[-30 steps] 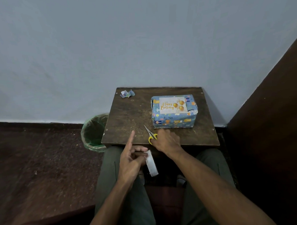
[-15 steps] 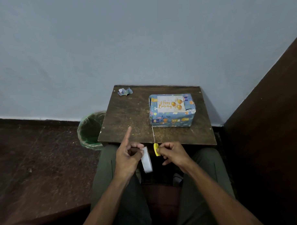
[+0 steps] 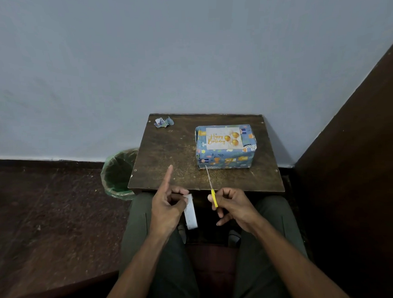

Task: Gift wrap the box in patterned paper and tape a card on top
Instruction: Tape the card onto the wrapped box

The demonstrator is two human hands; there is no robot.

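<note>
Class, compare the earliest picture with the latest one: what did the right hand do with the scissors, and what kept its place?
The right hand took hold of the yellow-handled scissors that lay on the table and drew them back off its near edge, blades now pointing at the wrapped box. The left hand kept holding the tape roll, forefinger raised. Box, card and paper scraps stayed put.

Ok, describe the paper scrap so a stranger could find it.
Start at the small brown table against the wall. At its far left corner, away from the wrapped box, lies the paper scrap: the only crumpled, loose piece, blue-patterned like the wrapping.
</note>
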